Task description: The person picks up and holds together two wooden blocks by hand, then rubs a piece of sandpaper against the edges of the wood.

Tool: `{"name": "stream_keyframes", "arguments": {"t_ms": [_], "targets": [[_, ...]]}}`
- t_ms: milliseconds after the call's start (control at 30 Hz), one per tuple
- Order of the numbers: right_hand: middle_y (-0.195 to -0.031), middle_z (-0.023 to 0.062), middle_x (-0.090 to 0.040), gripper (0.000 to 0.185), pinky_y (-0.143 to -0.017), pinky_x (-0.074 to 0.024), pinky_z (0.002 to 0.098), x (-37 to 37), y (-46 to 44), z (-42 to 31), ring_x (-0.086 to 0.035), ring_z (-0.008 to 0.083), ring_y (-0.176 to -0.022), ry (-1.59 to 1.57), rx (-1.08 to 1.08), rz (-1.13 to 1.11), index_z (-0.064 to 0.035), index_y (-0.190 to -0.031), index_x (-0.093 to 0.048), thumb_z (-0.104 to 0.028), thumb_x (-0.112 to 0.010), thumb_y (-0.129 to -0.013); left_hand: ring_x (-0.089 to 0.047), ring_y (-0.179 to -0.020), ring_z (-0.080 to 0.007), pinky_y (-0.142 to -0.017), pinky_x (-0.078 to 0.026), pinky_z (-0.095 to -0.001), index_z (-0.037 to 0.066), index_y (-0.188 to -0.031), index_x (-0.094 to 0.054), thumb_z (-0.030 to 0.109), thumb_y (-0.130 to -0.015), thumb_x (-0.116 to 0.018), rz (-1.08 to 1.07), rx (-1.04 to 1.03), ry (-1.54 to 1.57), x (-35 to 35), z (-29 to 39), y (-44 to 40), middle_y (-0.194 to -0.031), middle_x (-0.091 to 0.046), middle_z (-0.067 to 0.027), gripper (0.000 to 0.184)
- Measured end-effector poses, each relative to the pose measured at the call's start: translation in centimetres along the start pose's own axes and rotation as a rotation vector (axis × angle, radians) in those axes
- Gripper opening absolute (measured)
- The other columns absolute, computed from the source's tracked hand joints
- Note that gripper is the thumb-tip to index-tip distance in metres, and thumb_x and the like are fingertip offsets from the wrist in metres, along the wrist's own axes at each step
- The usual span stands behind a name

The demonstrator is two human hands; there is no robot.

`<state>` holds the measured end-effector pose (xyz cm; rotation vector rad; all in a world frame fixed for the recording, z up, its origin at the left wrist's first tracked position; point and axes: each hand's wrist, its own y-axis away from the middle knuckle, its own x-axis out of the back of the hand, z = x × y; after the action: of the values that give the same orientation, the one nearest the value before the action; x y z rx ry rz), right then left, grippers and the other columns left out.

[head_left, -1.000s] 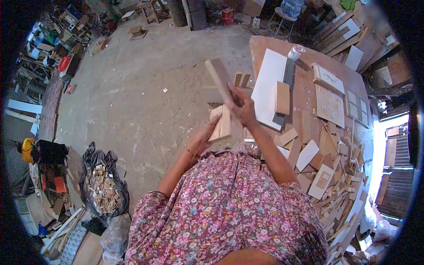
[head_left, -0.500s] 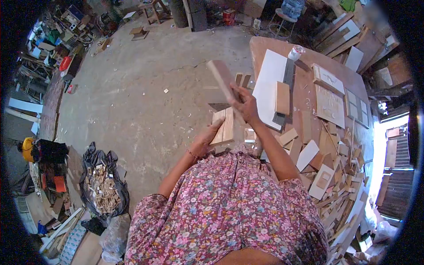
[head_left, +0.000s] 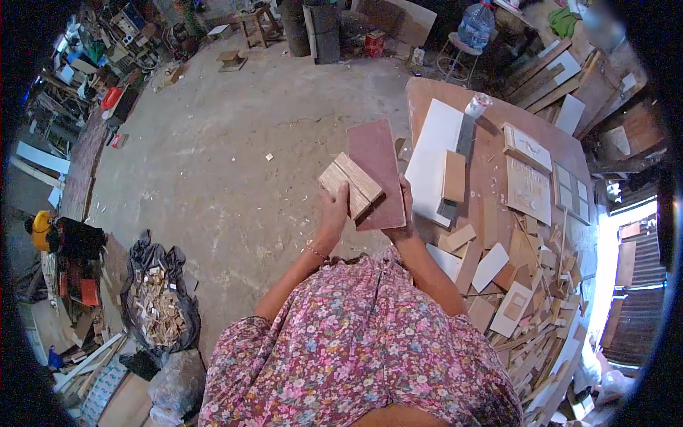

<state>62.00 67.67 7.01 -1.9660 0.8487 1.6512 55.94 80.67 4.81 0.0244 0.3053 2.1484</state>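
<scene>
My left hand (head_left: pixel 334 213) grips a light wooden block (head_left: pixel 350 185) with a groove along its face, the thumb on top. The block is tilted and overlaps the left side of a flat reddish-brown board (head_left: pixel 377 160). My right hand (head_left: pixel 404 217) holds that board by its lower right edge, its broad face turned up; most of the fingers are hidden beneath it. Both pieces are held in front of my body, above the concrete floor.
A table (head_left: pixel 427 91) on the right bears a white panel (head_left: pixel 432 153), a wooden box (head_left: pixel 454 176), a white cup (head_left: pixel 479 105) and many wood offcuts (head_left: pixel 523 270). A black bag of scraps (head_left: pixel 160 306) lies at lower left. A stool with a water bottle (head_left: pixel 475 28) stands behind.
The board has turned from a steep tilt to show its broad reddish face and has come lower. The block has rotated and now overlaps the board. The view has shifted slightly.
</scene>
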Motion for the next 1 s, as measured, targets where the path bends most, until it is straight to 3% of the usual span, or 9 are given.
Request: {"name": "stream_keyframes", "arguments": {"t_ms": [133, 200, 333, 467, 600, 700, 767, 900, 1000], "targets": [[-0.125, 0.0152, -0.048, 0.056, -0.098, -0.0363, 0.0444, -0.1, -0.3, -0.5, -0.048, 0.0308, -0.111, -0.004, -0.026, 0.046, -0.0031, -0.128, -0.039, -0.043, -0.039, -0.088, -0.028, -0.128, -0.03, -0.104, -0.017, -0.0471, -0.002, -0.129, -0.036, 0.038, -0.085, -0.054, 0.413, -0.522, -0.614, -0.4, 0.3, 0.6, -0.13, -0.038, -0.0205, 0.062], [-0.125, 0.015, -0.047, 0.056, -0.098, -0.0362, 0.0447, -0.6, -0.3, -1.0, -0.048, 0.0308, -0.111, -0.043, -0.063, -0.042, -0.0032, -0.128, -0.039, -0.043, -0.038, -0.088, -0.008, -0.136, -0.0293, -0.103, 0.005, -0.0561, 0.008, -0.136, -0.03, 0.045, -0.083, -0.051, 0.163, -0.807, -0.996, 0.6, 4.3, 1.3, -0.142, -0.025, -0.0154, 0.068], [-0.126, 0.0143, -0.047, 0.055, -0.098, -0.0355, 0.0448, -2.5, 0.0, -1.2, -0.048, 0.0305, -0.112, -0.024, -0.131, -0.06, -0.0041, -0.129, -0.038, -0.043, -0.035, -0.089, -0.01, -0.136, -0.0307, -0.101, 0.013, -0.0566, 0.012, -0.137, -0.029, 0.069, -0.078, -0.035, -0.265, -0.92, -1.178, 1.7, 5.9, 0.4, -0.142, -0.027, -0.0117, 0.082], [-0.126, 0.014, -0.047, 0.056, -0.099, -0.0344, 0.0444, -2.4, 0.6, -1.3, -0.047, 0.0304, -0.113, -0.035, -0.112, -0.058, -0.0045, -0.129, -0.037, -0.043, -0.035, -0.088, -0.015, -0.133, -0.0341, -0.106, 0.002, -0.0517, 0.009, -0.139, -0.021, 0.087, -0.049, -0.039, -0.543, -0.901, -1.038, 2.4, 6.6, -0.2, -0.138, -0.028, -0.0158, 0.12], [-0.125, 0.0138, -0.048, 0.057, -0.099, -0.0346, 0.0438, -0.9, 0.5, -1.2, -0.048, 0.0297, -0.111, -0.011, -0.084, -0.01, -0.0045, -0.128, -0.039, -0.045, -0.035, -0.088, -0.017, -0.131, -0.0388, -0.105, -0.01, -0.0524, 0.008, -0.139, -0.019, 0.082, -0.046, -0.05, -0.664, -0.919, -1.113, 2.8, 6.9, 0.6, -0.137, -0.025, -0.0185, 0.122], [-0.12, 0.014, -0.051, 0.055, -0.095, -0.0385, 0.0423, -0.3, 0.6, -1.0, -0.051, 0.0292, -0.107, -0.053, -0.112, -0.043, -0.0031, -0.125, -0.042, -0.044, -0.038, -0.088, -0.023, -0.126, -0.042, -0.102, -0.019, -0.053, 0.008, -0.137, -0.02, 0.064, -0.051, -0.069, -0.703, -0.866, -1.173, 2.7, 6.9, 0.8, -0.133, -0.028, -0.0188, 0.114], [-0.118, 0.0141, -0.053, 0.053, -0.093, -0.0409, 0.0411, -0.2, 0.3, -0.9, -0.053, 0.0292, -0.105, -0.103, -0.136, -0.052, -0.0021, -0.123, -0.044, -0.043, -0.04, -0.088, -0.03, -0.123, -0.039, -0.103, -0.017, -0.0537, 0.005, -0.132, -0.026, 0.033, -0.06, -0.074, -0.639, -0.783, -1.18, 2.7, 6.5, 0.9, -0.126, -0.034, -0.0189, 0.092], [-0.112, 0.012, -0.056, 0.052, -0.088, -0.0449, 0.034, -0.9, 0.4, -2.4, -0.054, 0.0242, -0.101, 0.473, -0.022, 0.177, 0.0008, -0.12, -0.045, -0.039, -0.048, -0.087, -0.035, -0.117, -0.0368, -0.1, -0.02, -0.0548, 0.004, -0.126, -0.032, 0.016, -0.061, -0.067, -0.501, -0.771, -1.096, 2.1, 5.4, 2.0, -0.118, -0.039, -0.0176, 0.075], [-0.112, 0.011, -0.055, 0.053, -0.086, -0.0452, 0.0311, -3.1, -0.5, -2.6, -0.054, 0.0204, -0.099, 1.028, 0.222, 0.159, 0.002, -0.121, -0.044, -0.034, -0.056, -0.084, -0.042, -0.111, -0.0365, -0.097, -0.031, -0.0442, 0.003, -0.121, -0.035, 0.016, -0.062, -0.066, -0.492, -0.711, -0.781, 2.0, 4.4, 1.6, -0.11, -0.045, -0.019, 0.068]]}}
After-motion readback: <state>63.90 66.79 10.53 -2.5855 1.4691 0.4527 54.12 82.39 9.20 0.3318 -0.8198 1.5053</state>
